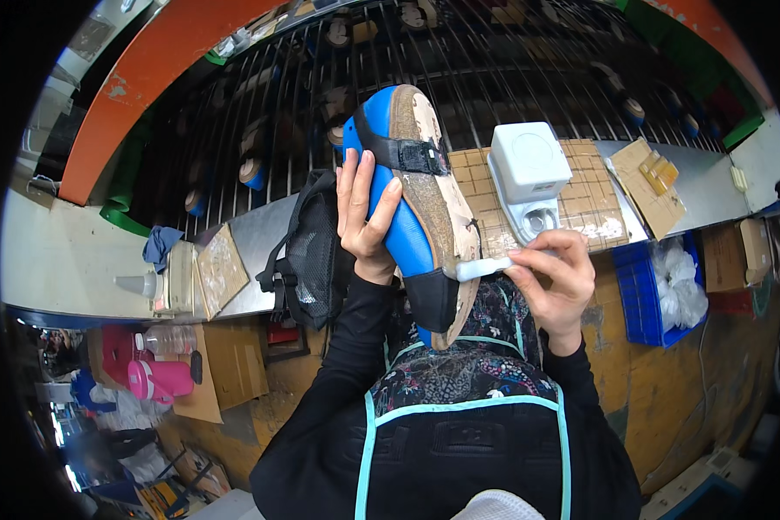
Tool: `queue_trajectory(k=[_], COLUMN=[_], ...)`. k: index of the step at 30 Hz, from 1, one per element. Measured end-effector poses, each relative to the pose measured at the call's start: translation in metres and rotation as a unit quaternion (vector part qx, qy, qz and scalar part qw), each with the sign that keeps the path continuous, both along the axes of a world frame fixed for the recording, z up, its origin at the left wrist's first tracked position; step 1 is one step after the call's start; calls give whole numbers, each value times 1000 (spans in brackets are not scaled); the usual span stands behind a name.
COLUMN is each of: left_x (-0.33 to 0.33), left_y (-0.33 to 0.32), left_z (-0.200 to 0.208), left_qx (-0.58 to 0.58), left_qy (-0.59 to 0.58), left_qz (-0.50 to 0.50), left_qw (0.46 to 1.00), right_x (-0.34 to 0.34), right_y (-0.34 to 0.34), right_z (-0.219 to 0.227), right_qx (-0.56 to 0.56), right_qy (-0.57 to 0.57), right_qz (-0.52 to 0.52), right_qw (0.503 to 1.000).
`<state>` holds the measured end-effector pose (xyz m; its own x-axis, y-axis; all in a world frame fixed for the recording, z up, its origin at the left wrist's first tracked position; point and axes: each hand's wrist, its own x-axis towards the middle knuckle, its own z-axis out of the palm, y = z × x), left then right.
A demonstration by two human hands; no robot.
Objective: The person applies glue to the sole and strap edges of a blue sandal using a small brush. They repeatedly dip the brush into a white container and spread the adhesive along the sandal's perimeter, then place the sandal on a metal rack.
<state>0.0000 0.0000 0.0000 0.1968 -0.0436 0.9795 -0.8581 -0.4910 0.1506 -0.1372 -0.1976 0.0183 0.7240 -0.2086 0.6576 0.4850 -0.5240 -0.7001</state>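
Observation:
A blue shoe [400, 227] with black trim is propped up in front of me, its tan, unfinished underside turned to the right. My left hand [367, 212] grips it along the blue side, fingers laid over the upper. Between the thumb and fingers of my right hand [553, 282] is a small white brush [484, 268], its tip touching the lower part of the underside near the black heel piece. Just beyond that hand, a white plastic pot [531, 165] with a round open well stands on a patterned cardboard sheet [600, 208].
A rack of metal rods [295, 95] with more shoes lies ahead, framed by orange panels [139, 82]. A black mesh bag [312, 251] rests left of the shoe. At right are a blue crate [637, 299] of plastic bags and a cardboard piece [648, 191].

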Motion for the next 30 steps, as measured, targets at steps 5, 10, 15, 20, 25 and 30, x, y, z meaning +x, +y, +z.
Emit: queue_trajectory(k=[5,10,15,20,25,30], left_x=[2,5,2,2,4,3], left_y=[-2,-1,-2,-8,-8,-11], left_z=[2,-4,-9,-19,-30,-36], left_qx=[-9,-22,-28,-35,-44,-41], left_qy=[-16,-14,8,34,81,111], left_qz=[14,13,17,57,82,106], left_qw=[1000,1000,999,997,992,987], right_x=[19,11,19,20,-12,-12], right_y=[9,4,5,13,16,22], right_z=[3,7,0,-10,-2,-3], right_qx=[100,0,109,176,261,237], right_qy=[17,38,49,123,189,178], right_qz=[-45,14,31,5,68,42], right_qw=[994,999,992,977,944,954])
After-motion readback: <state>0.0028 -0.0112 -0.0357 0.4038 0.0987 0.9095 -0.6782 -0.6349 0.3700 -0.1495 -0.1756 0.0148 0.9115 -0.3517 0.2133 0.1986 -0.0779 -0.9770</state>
